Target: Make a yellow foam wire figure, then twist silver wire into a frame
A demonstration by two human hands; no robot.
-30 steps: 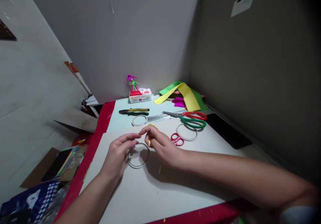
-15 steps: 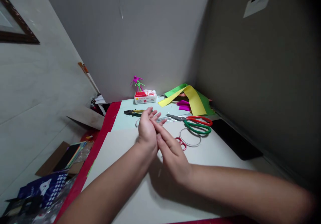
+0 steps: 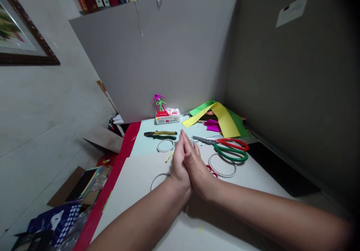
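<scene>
My left hand and my right hand are pressed palm to palm above the white table top. Fingers on both are stretched out flat and point away from me. Whether anything lies between the palms is hidden. Just right of the hands, large scissors with one red and one green handle lie with blades toward the left. Partly behind my right hand are small red scissors. To the left lie pliers with yellow and dark green handles, a white wire ring and a short yellow piece.
Another ring lies right of my hands. At the back stand a small tissue pack with pink and green figures, and yellow paper over green sheets. A black flat slab lies by the right wall. Grey panels close off the back.
My hands have turned more upright and now meet palm to palm; before, my left palm faced up with its fingers spread. The view has tilted up, showing a shelf.
</scene>
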